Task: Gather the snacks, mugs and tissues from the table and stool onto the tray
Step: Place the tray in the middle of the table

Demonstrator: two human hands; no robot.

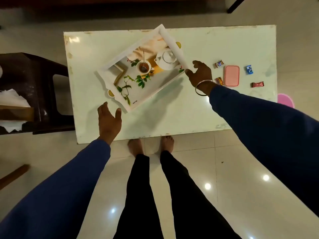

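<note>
Over on the left, tissues (pixel 7 98) sit on the dark stool (pixel 34 75). Next, the left hand (pixel 109 120) hovers relaxed, fingers spread, just off the near corner of the white tray (pixel 170 42), which lies askew on the table (pixel 207 109). The right hand (pixel 201 75) touches its right corner, fingers loose, gripping nothing. Further right lie four wrapped snacks (pixel 219 63) around a pink box (pixel 232 75).

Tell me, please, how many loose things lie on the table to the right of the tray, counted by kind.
Wrapped snacks: 4
Pink lidded box: 1
Total: 5
</note>
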